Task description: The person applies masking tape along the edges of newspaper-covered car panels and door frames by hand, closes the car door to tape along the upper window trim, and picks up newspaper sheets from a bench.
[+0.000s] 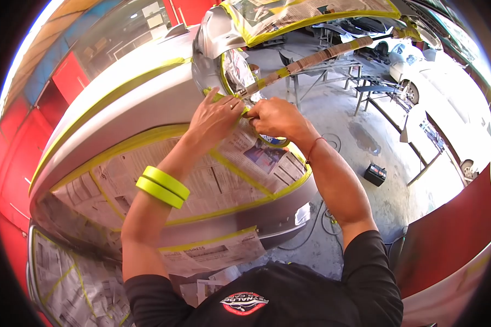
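Observation:
My left hand [217, 119] is at the corner of the silver car body [112, 106], its fingers closed on a strip of yellow-green masking tape [217, 97]. Close beside it, my right hand [278, 120] grips a roll of masking tape [273, 141], which hangs partly hidden beneath the palm. The fingertips of both hands nearly meet by the lower end of a paper-wrapped strut [316, 57]. Two spare tape rolls [162, 186] ring my left forearm. Below the hands, taped newspaper [202, 174] covers the car's rear window.
The raised panel [311, 16], masked with newspaper, hangs overhead. Metal stands [324, 68] and a black battery-like box [375, 174] are on the concrete floor, with hoses [324, 218] near the bumper. A white car [447, 92] stands at right, red cabinets [19, 158] at left.

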`<move>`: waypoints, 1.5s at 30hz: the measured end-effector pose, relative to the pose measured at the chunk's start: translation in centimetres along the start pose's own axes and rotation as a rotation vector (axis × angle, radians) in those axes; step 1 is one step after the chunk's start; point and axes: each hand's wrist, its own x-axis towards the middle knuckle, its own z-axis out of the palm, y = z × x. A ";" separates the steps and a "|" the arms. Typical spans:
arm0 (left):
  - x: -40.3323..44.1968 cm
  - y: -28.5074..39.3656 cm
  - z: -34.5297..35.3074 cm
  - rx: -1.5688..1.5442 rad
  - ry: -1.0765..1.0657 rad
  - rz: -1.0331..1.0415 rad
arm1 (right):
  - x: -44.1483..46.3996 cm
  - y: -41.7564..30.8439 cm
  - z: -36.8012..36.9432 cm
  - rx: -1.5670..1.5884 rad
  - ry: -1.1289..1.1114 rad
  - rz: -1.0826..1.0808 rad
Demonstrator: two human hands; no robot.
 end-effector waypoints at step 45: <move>-3.6 14.7 4.2 -0.294 -0.240 0.151 | -34.1 8.5 23.8 0.961 0.449 0.974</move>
